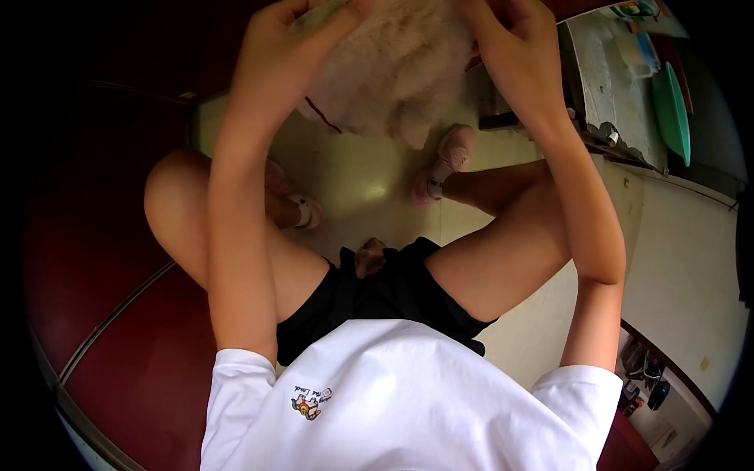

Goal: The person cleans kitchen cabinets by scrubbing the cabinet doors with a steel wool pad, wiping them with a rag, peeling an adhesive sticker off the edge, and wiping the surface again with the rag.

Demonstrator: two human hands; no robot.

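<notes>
Fluffy beige thing [393, 71], one: at the top edge of the view, between both hands, over the floor [353, 192]; upper part cut off by the frame, tufted lower part toward the near side (fur or pile, impossible to tell which).

Dark cord [322, 115], one: thin, reddish, along the lower left edge of the fluffy beige thing.

Left hand [292, 33]: at the upper left side of the fluffy beige thing, thumb stretched toward its top; fingers bent, partly out of frame; gripping or merely touching, impossible to tell.

Right hand [518, 33]: at the opposite side, thumb side next to the fluffy beige thing; fingertips beyond the frame (grip likewise impossible to judge).

Shoes, pale pink, pair: on the floor, right one [457, 147] just below the tufts.

Clothing: white T-shirt [440, 392] with small chest print [309, 404]; black shorts [357, 302], knees apart.

Surroundings: dark red panels [118, 353] at left; ledge [593, 78] at right, with green basin [671, 114] (nearly edge-on) beside it.
</notes>
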